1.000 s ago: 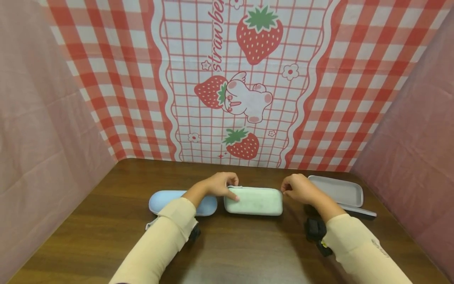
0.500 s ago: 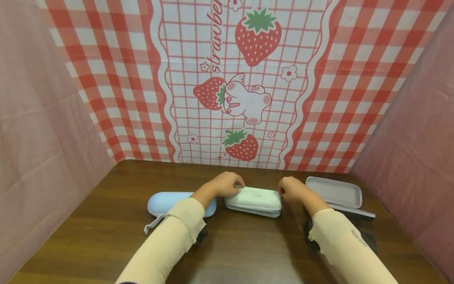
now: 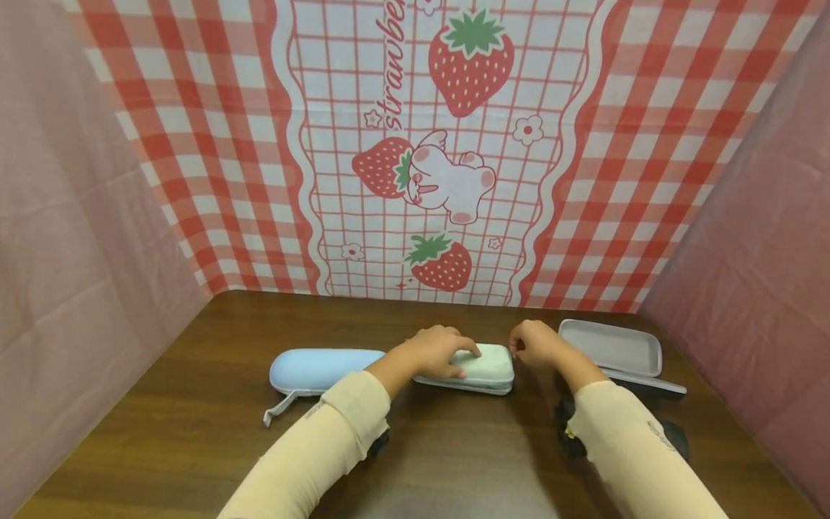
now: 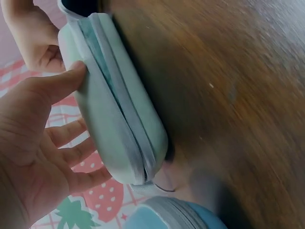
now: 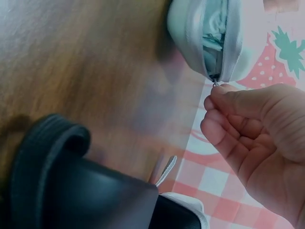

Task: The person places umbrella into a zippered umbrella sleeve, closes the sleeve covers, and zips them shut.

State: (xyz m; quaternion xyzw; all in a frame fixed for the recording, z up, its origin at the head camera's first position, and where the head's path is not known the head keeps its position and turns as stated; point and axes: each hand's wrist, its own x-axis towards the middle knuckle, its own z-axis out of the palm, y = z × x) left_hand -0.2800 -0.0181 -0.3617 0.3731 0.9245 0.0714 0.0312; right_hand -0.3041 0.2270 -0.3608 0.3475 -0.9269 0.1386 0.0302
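Observation:
A mint-green zip case [image 3: 493, 366] stands at mid-table, its zipper parted along the front. Teal lining [image 5: 213, 36] shows in the gap in the right wrist view. My left hand [image 3: 437, 353] holds the case across its top, thumb near the parted zipper and fingers spread over the far side. At the case's right end, my right hand [image 3: 534, 344] pinches the small metal zipper pull [image 5: 216, 83] between thumb and forefinger. The other right fingers are curled in toward the palm.
A light-blue rounded case [image 3: 318, 369] with a grey strap [image 3: 282, 408] lies just left of the green one. At the right lies an opened case with a grey inner tray [image 3: 611, 348], partly behind my right forearm. A strawberry-print cloth [image 3: 454, 166] hangs behind the table.
The green case has tipped so its zippered front now shows. My left hand has slid rightward over it; my right hand shifted slightly left, staying at the case's right end.

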